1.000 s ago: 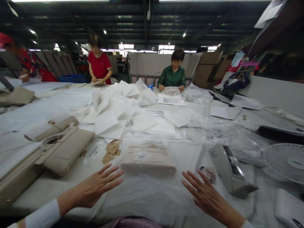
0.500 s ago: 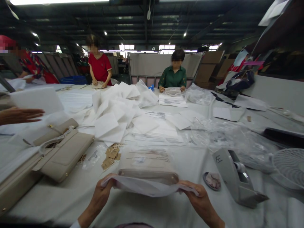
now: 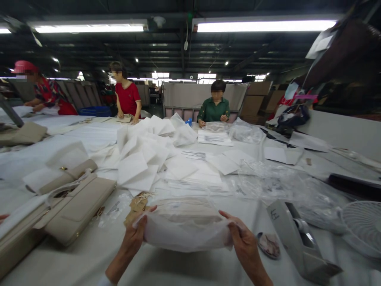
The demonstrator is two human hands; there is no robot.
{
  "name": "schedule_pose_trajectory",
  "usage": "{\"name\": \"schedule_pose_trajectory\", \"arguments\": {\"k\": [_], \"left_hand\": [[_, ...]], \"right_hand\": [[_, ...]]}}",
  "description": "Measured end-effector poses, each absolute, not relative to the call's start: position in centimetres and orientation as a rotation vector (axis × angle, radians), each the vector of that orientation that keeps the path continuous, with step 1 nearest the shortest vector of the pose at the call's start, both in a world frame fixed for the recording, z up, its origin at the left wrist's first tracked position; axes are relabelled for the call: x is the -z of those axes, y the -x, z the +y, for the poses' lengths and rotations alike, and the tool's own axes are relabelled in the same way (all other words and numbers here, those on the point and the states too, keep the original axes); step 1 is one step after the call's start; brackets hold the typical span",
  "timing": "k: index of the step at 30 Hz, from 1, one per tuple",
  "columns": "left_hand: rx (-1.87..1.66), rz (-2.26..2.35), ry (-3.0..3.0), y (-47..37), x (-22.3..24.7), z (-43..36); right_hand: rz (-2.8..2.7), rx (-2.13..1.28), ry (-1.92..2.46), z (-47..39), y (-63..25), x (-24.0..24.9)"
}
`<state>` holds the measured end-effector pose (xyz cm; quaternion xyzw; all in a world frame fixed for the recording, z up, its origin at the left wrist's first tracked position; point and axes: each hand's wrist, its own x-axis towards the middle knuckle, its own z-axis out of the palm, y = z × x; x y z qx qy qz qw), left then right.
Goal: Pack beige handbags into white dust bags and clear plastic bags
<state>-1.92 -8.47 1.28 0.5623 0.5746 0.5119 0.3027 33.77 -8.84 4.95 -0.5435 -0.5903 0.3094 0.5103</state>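
A beige purse (image 3: pixel 187 208) in a clear plastic bag lies near the front edge of the table (image 3: pixel 74 258), and the near flap of a thin white wrapping sheet (image 3: pixel 184 236) is held lifted against its near side. The sheet is pinched at its two corners — the left hand (image 3: pixel 133 238) closed on the left corner, the right hand (image 3: pixel 242 242) closed on the right one, thumbs on top. The wrapping step appears to be in hand: the flap is raised but not yet laid over the purse. The next move would call for both corners to be carried forward evenly, so that the sheet falls flat and square across the top.

Just left of the purse a few brown paper tags (image 3: pixel 135 206) are seen, and further left two unwrapped beige purses (image 3: pixel 74 206). To the right stands a tape dispenser (image 3: pixel 293 238), with a small dish (image 3: pixel 268 245) between it and the right hand. White sheets (image 3: pixel 143 159) are heaped toward the table's middle — other people work at the far edge.
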Motion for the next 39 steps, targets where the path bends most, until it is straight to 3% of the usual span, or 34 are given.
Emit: {"name": "schedule_pose_trajectory", "arguments": {"k": [10,20,26,34,39], "left_hand": [[-1.486,1.949,-1.211,0.9,1.6,-10.4],[-1.071,1.929,-1.288,2.6,4.4,-11.5],[-0.988,1.875,-1.396,3.1,5.1,-10.6],[-1.09,1.933,-1.622,3.2,5.1,-10.9],[-1.282,1.82,-2.057,4.4,5.0,-11.4]], "right_hand": [[-1.349,-0.672,1.541,-7.7,-32.4,-4.5],[-1.338,-0.936,1.788,-8.5,-31.6,0.6],[-1.255,-1.008,1.922,-8.6,-31.2,0.8],[-1.292,-0.678,1.965,-9.2,-30.8,0.7],[-1.29,-0.72,1.963,-9.3,-30.6,-0.3]]}}
